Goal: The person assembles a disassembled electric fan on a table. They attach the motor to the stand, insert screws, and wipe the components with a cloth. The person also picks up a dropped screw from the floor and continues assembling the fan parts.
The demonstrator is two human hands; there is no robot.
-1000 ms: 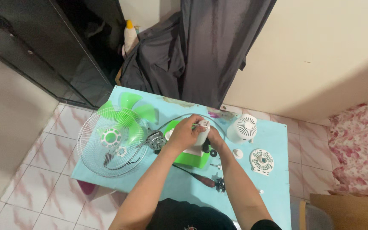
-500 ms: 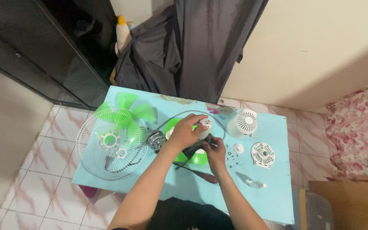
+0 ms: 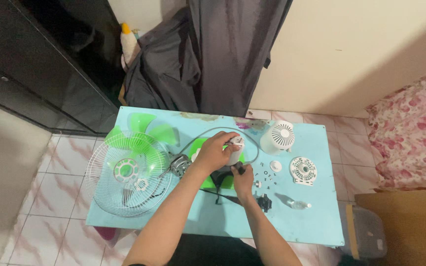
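Observation:
My left hand [image 3: 214,151] grips a white fan housing part [image 3: 234,149] from above, over a green fan base [image 3: 227,182] in the middle of the light blue table [image 3: 208,216]. Just below it, my right hand [image 3: 243,181] is closed around a small dark tool [image 3: 237,170] whose tip points up at the white part. A metal motor [image 3: 180,164] lies to the left of my left hand. A grey cable [image 3: 223,130] arcs behind both hands.
A white wire grille with green blades [image 3: 126,170] fills the table's left end. To the right lie a round white cover [image 3: 278,136], a small white grille [image 3: 303,170], a white cap [image 3: 275,165], loose screws [image 3: 265,175], a black part [image 3: 265,202] and a clear bottle [image 3: 297,203]. A screwdriver [image 3: 220,196] lies near the front.
My right hand has dropped from beside the white part to just below it, holding the dark tool. The view has shifted, showing more of the table's right side.

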